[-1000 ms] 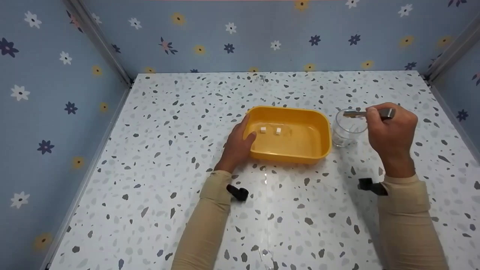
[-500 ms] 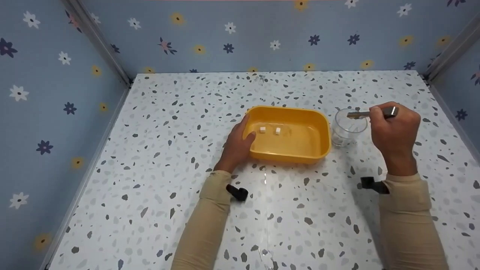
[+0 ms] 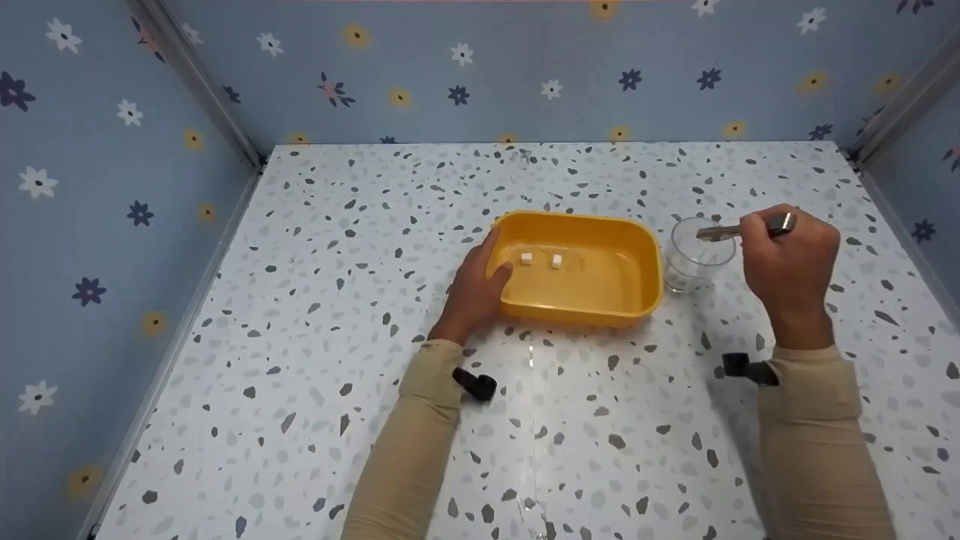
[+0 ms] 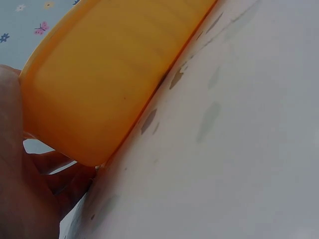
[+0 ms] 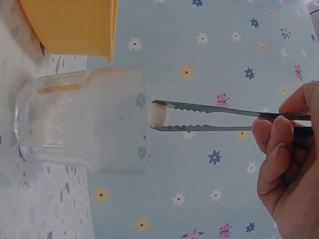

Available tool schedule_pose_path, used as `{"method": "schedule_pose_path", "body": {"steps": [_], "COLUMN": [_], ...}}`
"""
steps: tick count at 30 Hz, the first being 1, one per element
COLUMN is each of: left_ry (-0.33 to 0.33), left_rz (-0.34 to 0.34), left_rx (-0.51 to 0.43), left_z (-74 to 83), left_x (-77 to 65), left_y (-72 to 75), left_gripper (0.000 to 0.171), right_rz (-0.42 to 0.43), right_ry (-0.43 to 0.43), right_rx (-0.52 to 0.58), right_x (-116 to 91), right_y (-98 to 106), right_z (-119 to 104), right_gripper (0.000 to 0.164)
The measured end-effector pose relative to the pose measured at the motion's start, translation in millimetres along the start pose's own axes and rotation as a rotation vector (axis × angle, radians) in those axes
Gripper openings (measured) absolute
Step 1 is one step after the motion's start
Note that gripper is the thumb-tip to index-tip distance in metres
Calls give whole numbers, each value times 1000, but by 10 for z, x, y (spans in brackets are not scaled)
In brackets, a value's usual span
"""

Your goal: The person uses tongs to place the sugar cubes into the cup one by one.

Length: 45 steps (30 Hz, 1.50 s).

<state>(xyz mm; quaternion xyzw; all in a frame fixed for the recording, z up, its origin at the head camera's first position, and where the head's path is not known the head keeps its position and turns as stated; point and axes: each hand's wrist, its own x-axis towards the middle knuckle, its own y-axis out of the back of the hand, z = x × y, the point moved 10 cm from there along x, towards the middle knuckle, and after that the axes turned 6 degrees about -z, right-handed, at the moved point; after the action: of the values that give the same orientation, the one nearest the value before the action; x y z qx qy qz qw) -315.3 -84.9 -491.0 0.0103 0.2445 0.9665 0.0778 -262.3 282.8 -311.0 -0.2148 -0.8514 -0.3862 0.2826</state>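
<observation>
Speckled table (image 3: 262, 322) bore the yellow tray (image 3: 592, 290) in head view; by left wrist, my left hand (image 4: 27, 199) gripped it. By right wrist, my right hand (image 5: 299, 189) clamped tongs (image 5: 214, 109) on a white piece (image 5: 160, 115) above the glass (image 5: 117, 119); slackening risked a stray drop.

Tray (image 3: 600, 289) is yel, cubes (image 3: 556, 262) wht, wall (image 3: 510, 105) blue-floral

**Flowered walls (image 3: 510, 56), speckled tabletop (image 3: 300, 450)**

From afar I see pale-blue walls at the back and both sides, printed with white, yellow and dark flowers (image 3: 461, 54); the right wrist view adds pink butterflies (image 5: 298, 72). Grey strips (image 3: 199, 79) run up both corners. Soft glare (image 3: 551, 360) whitens the middle of the tabletop.
</observation>
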Motion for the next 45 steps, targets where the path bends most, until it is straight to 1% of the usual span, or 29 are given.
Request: {"method": "schedule_pose_path", "body": {"steps": [2, 6, 10, 15, 25, 33, 40, 45], "left_ry": [-4, 12, 19, 18, 26, 26, 27, 50], "left_rz": [-2, -4, -7, -6, -12, -5, -6, -11], "left_rx": [-4, -6, -5, -5, -2, 4, 8, 9], "left_z": [-2, -17, -22, -19, -37, -23, -22, -36], "left_x": [3, -4, -9, -9, 0, 3, 7, 9], "left_y": [-4, -6, -8, -7, -16, -13, -20, -24], "left_gripper": [65, 64, 64, 64, 64, 65, 64, 65], "right_rz": [-21, -80, -119, -129, -113, -63, -10, 23], "right_ry": [-3, -17, -31, -30, -1, 9, 27, 33], "right_rx": [-11, -34, -55, -69, -66, -31, -7, 20], "right_x": [-1, -13, -23, -28, -37, -31, -29, -28], "right_y": [-50, -147, -214, -247, -240, -141, -91, -30], "right_z": [84, 181, 218, 223, 209, 51, 70, 24], "right_gripper": [29, 30, 29, 29, 29, 26, 24, 24]}}
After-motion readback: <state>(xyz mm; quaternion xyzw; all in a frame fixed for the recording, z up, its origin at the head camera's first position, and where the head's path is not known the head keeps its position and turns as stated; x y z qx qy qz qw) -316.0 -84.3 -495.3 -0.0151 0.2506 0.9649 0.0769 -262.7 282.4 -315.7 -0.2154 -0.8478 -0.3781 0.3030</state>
